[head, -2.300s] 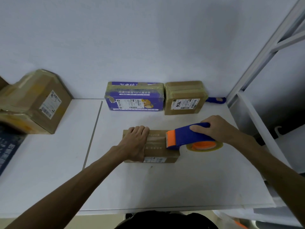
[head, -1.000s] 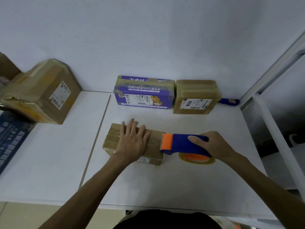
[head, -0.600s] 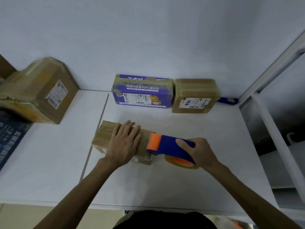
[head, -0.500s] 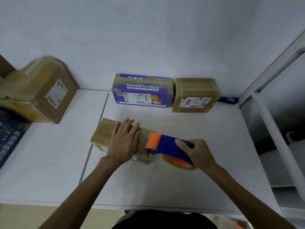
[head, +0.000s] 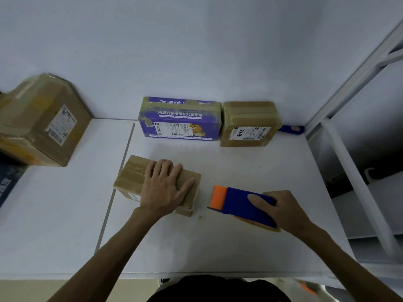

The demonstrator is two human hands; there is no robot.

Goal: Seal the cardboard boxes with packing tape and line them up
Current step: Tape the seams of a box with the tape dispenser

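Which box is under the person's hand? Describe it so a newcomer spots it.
On the white table, a purple box and a labelled brown box stand against the back wall. Nearer the person lies a flat brown box, askew, by the tabletop seam. Only it has the left hand pressed flat on top, tape dispenser alongside.

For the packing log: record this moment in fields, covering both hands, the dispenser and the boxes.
left hand: flat on the small cardboard box, fingers straight
right hand: grips the tape dispenser
dispenser gap: clear of that box, orange end toward it
wall row: purple box beside taped brown box
large cardboard box: far left, outside the row
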